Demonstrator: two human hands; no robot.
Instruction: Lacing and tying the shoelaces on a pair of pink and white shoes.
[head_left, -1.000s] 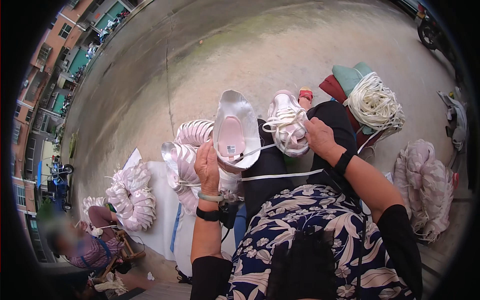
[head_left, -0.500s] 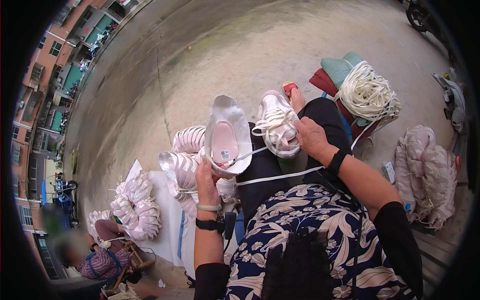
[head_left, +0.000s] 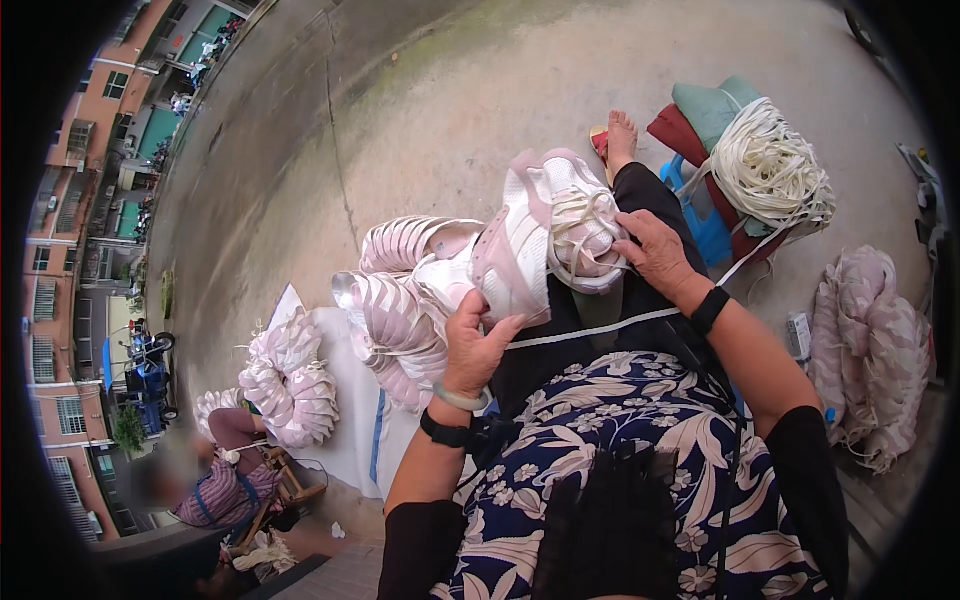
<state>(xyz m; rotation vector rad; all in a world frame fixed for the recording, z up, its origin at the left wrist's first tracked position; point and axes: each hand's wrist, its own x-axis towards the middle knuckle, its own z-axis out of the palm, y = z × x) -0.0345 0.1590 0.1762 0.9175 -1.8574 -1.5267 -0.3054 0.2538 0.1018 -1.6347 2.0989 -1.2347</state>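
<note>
My left hand (head_left: 478, 345) grips a pink and white shoe upper (head_left: 512, 245) by its lower edge, its row of eyelets facing up. Against it on the right lies a second shoe upper (head_left: 582, 215) with white laces threaded loosely across its front. My right hand (head_left: 655, 258) has its thumb and fingers closed on the right edge of that laced upper. A long white shoelace (head_left: 610, 333) runs over my lap from near my left hand toward the right. The two uppers touch over my knees.
Stacked shoe uppers (head_left: 395, 315) lie left of my legs on a white sheet (head_left: 345, 440). A bundle of white laces (head_left: 770, 170) rests on green and red cloth at right. More bundled uppers (head_left: 865, 350) stand farther right. Another person (head_left: 225, 490) sits at lower left.
My left hand has swung its upper rightward against the laced one and turned it, from its pink inside to its outer side. My right hand stays at the laced upper. The view has shifted slightly.
</note>
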